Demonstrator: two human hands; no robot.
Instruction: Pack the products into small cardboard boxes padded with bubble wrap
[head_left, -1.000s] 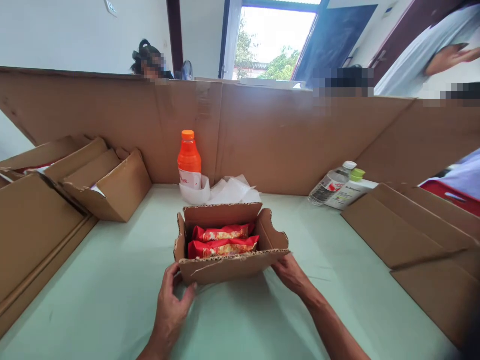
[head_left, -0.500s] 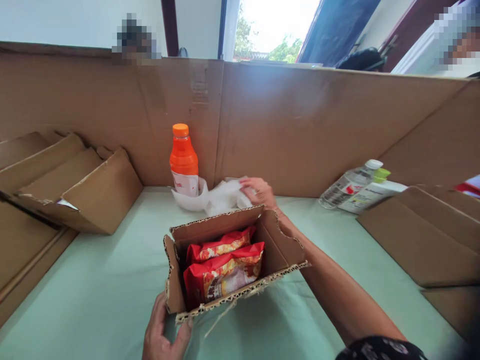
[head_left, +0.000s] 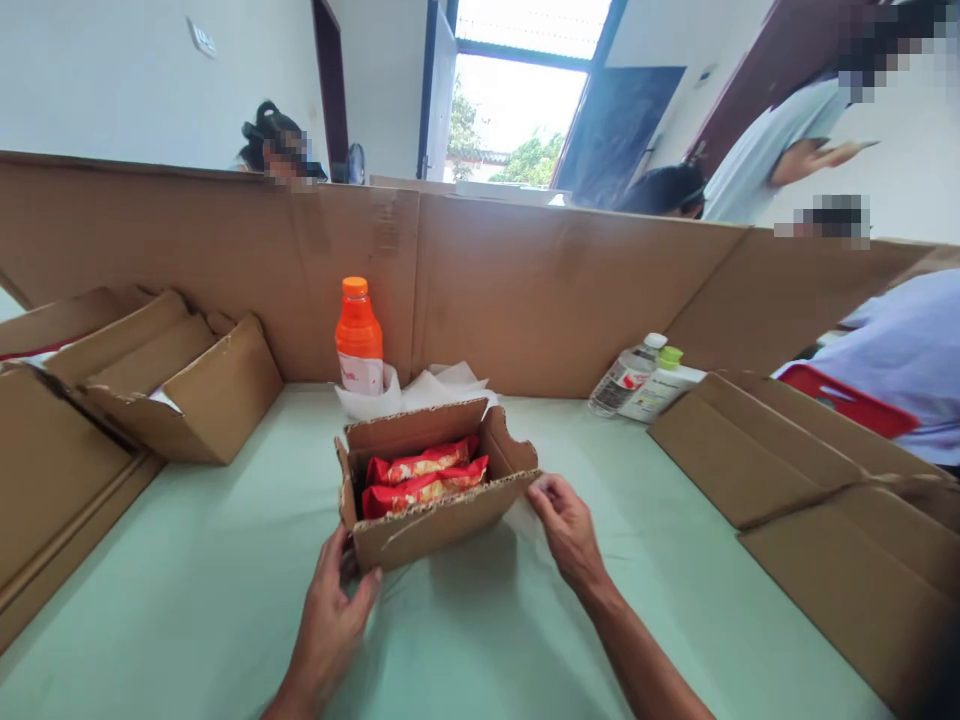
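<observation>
A small open cardboard box (head_left: 442, 530) with ragged cut edges stands slightly turned in the middle of the green-covered table. Two red snack packets (head_left: 427, 485) lie side by side inside it. My left hand (head_left: 330, 610) grips the box's near left corner, thumb on the front and fingers round the side. By the near right corner, my right hand (head_left: 566, 530) is closed in a pinch, with a faint, thin white translucent sheet (head_left: 527, 522) hanging from its fingers. Behind the box, crumpled white sheets (head_left: 446, 385) lie around the base of an orange bottle (head_left: 358, 340).
Cardboard boxes (head_left: 217, 400) line the left side and more cardboard (head_left: 757, 450) lies at right. A clear bottle (head_left: 626, 378) leans by a white carton (head_left: 660, 395). A cardboard wall (head_left: 540, 300) closes the back, with people beyond. A red tray (head_left: 855, 400) shows at right.
My right hand has come back from the crumpled white sheets behind the box to its near right corner, with a thin sheet. The view has tilted up. My left hand stays on the box.
</observation>
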